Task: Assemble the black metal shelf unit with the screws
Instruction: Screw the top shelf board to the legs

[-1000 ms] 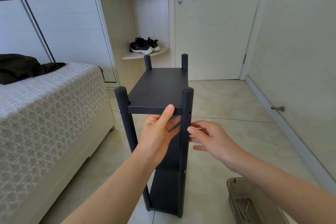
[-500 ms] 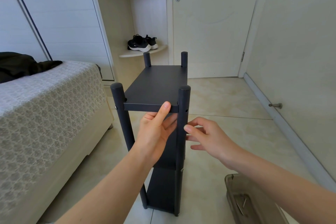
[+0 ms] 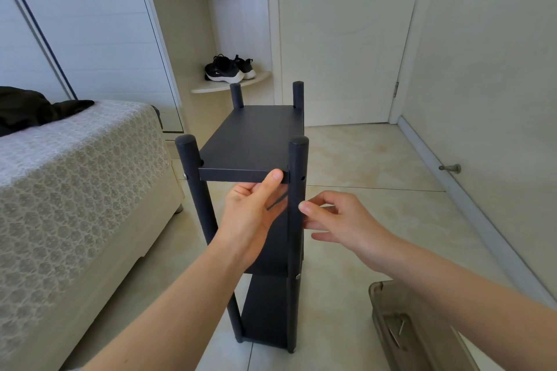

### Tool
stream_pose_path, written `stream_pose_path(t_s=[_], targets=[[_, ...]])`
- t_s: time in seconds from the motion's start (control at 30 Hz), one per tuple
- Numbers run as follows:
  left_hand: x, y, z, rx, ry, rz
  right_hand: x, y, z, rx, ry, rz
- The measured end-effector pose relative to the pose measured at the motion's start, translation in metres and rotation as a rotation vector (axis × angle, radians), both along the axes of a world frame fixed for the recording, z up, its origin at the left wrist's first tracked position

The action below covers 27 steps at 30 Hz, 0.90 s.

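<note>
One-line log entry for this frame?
left hand: grips top shelf front edge | right hand: at front right post, screw not visible | post hole: empty

A bed (image 3: 75,190) is standing at the left on the pale tile floor (image 3: 376,153). 2 black shoes (image 3: 229,71) are sitting on a corner shelf (image 3: 211,88) beside the shut white door (image 3: 340,54).
</note>
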<state>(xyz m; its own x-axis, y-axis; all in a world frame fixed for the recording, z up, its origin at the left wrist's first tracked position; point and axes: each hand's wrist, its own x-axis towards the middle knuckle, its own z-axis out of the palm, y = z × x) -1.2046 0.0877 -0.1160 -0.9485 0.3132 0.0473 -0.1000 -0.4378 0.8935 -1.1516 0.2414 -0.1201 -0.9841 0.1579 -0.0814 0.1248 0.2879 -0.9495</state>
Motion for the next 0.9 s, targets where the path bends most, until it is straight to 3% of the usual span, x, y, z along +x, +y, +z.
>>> stream_pose_path(t_s=[0.3,0.6,0.8,0.9], targets=[[-0.005,-0.003,-0.003,-0.025,-0.007,-0.055,0.003,0.038,-0.009,-0.073,-0.085,0.115],[-0.005,0.001,-0.004,-0.021,0.05,-0.13,0.006,0.098,-0.115,0.099,-0.481,-0.034],[-0.003,0.005,-0.002,-0.144,0.103,-0.157,0.02,0.111,-0.193,0.546,-0.656,-0.036],[-0.003,0.006,-0.004,-0.136,0.092,-0.173,0.027,0.11,-0.221,0.639,-0.766,-0.028]])
